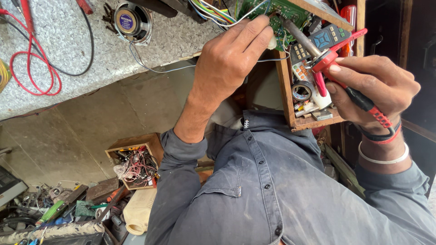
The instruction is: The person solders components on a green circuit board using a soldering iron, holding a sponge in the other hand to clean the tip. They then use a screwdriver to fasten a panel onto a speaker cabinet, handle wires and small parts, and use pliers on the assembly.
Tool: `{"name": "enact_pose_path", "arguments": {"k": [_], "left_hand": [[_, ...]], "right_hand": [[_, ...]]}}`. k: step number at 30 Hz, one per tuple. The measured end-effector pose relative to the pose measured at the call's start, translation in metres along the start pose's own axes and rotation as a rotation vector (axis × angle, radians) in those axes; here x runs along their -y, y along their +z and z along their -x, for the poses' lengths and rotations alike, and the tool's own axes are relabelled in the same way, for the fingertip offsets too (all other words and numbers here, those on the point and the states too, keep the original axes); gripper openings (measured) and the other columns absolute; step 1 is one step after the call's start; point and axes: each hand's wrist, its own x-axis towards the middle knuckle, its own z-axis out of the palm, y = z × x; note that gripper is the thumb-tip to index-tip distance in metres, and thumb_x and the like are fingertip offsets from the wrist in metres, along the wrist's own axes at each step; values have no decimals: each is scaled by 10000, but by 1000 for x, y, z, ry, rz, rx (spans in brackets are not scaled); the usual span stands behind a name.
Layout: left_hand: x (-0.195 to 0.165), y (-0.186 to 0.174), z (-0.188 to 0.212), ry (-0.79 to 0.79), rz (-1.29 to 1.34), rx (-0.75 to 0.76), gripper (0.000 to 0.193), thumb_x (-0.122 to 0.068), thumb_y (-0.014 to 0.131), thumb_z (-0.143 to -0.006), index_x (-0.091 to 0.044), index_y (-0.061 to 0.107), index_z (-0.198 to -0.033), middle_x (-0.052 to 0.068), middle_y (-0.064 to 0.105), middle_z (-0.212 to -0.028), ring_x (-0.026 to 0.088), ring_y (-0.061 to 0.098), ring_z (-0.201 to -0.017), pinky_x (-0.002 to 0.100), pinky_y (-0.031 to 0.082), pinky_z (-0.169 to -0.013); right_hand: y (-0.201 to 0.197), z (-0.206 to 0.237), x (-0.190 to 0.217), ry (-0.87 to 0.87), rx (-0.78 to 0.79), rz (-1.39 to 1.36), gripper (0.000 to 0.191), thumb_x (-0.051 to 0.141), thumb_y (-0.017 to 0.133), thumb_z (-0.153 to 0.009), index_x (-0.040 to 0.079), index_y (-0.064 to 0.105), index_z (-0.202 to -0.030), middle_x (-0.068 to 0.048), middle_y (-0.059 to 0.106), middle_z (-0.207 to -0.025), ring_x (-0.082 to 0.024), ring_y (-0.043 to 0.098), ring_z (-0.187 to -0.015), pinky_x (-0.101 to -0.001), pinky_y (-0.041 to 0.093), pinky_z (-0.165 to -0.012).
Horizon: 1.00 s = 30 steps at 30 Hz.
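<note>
Right hand (377, 88) clenched on red soldering iron (324, 59) — left hand (229, 56) pinching green circuit board (277, 16) edge — wooden drawer (313, 121) crowded close beneath.

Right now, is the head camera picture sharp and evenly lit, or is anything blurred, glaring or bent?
Head view: even daylight, no harsh glare; the left hand on the green circuit board and the right hand gripping the red-handled soldering iron are sharp; the dark recess at right is underexposed; the speckled grey worktop edge bows slightly from wide-angle distortion.

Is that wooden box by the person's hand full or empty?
Full. The wooden box holds a roll of tape, keypad remotes and small bits, beside the right hand.
</note>
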Motion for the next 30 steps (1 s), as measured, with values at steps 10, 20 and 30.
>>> {"name": "enact_pose_path", "arguments": {"k": [10,20,30], "left_hand": [[2,6,2,-10,-16,-9,327,-47,727,-945,-54,634,-1259,42,608,-1368,233,689,-1171,348,609,-944],[3,8,4,-20,-16,-10,354,-33,699,-933,-50,624,-1279,45,608,-1376,234,695,-1171,350,608,-960],[1,7,3,-30,-16,-14,335,-45,710,-942,-49,636,-1268,41,616,-1370,225,701,-1154,339,612,-938]], "right_hand": [[4,5,6,8,15,82,224,-7,870,-970,20,762,-1165,-149,731,-1090,-238,732,-888,-304,597,-768],[22,5,23,22,-67,106,227,16,849,-1005,24,738,-1203,-152,722,-1133,-247,723,-895,-311,580,-719],[5,4,20,66,-6,83,197,12,834,-1027,22,745,-1202,-138,717,-1137,-223,726,-903,-290,575,-768]]}}
